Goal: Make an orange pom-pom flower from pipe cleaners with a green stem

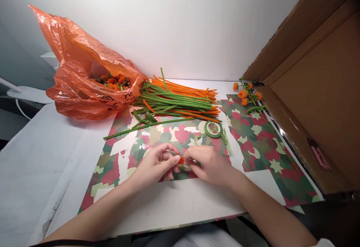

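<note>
the small orange piece [181, 160] sits a little below the middle of the frame, between the two hands and over the lower part of the patterned sheet [275, 153]. the left hand [161, 163] has its thumb and forefinger closed on the left end of it, with the other fingers loosely curled and apart. the right hand [207, 163] comes in from the other side, its fingers bent and drawn close together at the piece's right end; whether they grip it or only touch it, i cannot tell, since the knuckles cover the tips.

to do this well, i would let the left fingers hold steady and leave the fine shaping to the right, with light, even pressure so the fuzzy-looking surface is not crushed. small turns should serve better than one hard twist. keeping both wrists low, near the bare white edge of the bench [182, 205] at bottom centre, would likely help steadiness.

the green tape roll [207, 130] lies just above the right hand, and the green stems [177, 100] stretch across upper centre; elbows and sleeves are best kept off both.
</note>
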Motion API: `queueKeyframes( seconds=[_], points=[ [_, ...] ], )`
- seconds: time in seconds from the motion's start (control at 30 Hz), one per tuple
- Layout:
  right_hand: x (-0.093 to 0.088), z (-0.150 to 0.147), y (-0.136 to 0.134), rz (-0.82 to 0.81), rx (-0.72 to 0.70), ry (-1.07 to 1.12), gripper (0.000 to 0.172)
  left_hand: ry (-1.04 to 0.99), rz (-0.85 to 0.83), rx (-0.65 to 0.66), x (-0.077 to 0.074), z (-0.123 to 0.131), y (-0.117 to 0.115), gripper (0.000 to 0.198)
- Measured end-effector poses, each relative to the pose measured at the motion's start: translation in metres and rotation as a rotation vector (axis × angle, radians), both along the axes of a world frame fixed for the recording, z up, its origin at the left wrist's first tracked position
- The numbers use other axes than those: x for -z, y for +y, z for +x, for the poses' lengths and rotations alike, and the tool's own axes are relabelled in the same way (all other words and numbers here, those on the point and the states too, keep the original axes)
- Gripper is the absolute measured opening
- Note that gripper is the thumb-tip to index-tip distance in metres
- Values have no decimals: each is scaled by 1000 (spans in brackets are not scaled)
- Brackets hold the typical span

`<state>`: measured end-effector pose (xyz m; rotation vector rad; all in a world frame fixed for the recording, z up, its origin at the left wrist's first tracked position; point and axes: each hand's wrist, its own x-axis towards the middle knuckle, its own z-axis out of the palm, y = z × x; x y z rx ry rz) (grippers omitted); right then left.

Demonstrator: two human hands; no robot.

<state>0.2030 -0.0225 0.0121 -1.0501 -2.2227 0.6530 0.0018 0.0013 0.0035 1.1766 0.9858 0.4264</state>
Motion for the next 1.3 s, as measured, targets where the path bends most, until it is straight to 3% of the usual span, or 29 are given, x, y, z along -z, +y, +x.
queueKeyframes(
  seconds=[0.13, 0.37, 0.47, 0.6, 0.77, 0.9, 1.17, 1.3],
  points=[
    [-7, 7, 3, -111, 25, 4, 16, 75, 280, 22, -6, -9, 6, 25],
    [-16, 15, 8, -385, 143, 146, 10, 429, 1214, 123, -10, -22, 16, 15],
    [-15, 8, 7, -391, 124, 128, 10, 549, 1464, 239, -4, -14, 11, 21],
    [-11, -6, 1, -394, 96, 133, 8, 637, 1488, 311, 3, -5, 3, 31],
    [-10, -5, 3, -439, 157, 121, 5, 700, 1470, 289, 2, -7, 3, 39],
    [-10, 0, 6, -425, 116, -43, 37, 707, 1408, 297, 0, -9, 4, 37],
    [-5, -8, 3, -356, 125, -87, 37, 773, 1288, 297, 1, -9, 1, 34],
    [-4, -8, 3, -333, 147, -94, 37, 772, 1326, 272, -2, -9, 3, 31]
  ],
)
